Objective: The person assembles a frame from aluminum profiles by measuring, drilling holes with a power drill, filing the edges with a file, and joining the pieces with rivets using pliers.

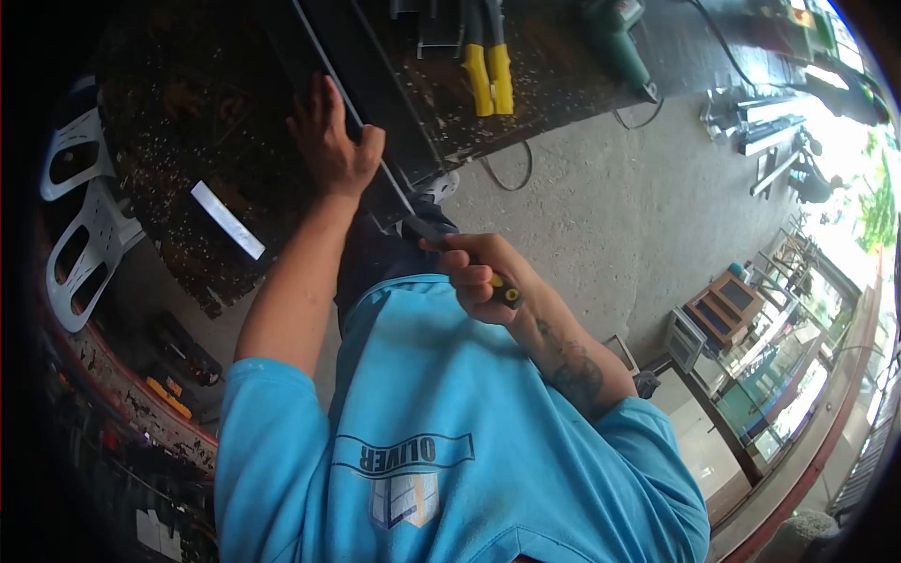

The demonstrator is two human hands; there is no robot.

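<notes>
A long dark metal profile with a pale edge strip lies across the dark workbench, its near end jutting over the bench edge toward my body. My left hand rests flat on it, fingers spread and thumb apart. In my closed right hand is a file with a black-and-yellow handle. The file's flat grey blade meets the near end of the profile; the exact contact is hard to make out. Left of my left forearm, a short white strip lies on the bench.
On the workbench, strewn with small chips, are yellow-handled cutters and a green power drill. White plastic chairs stand at left. Metal profiles lie on the concrete floor at right, near a wooden cabinet.
</notes>
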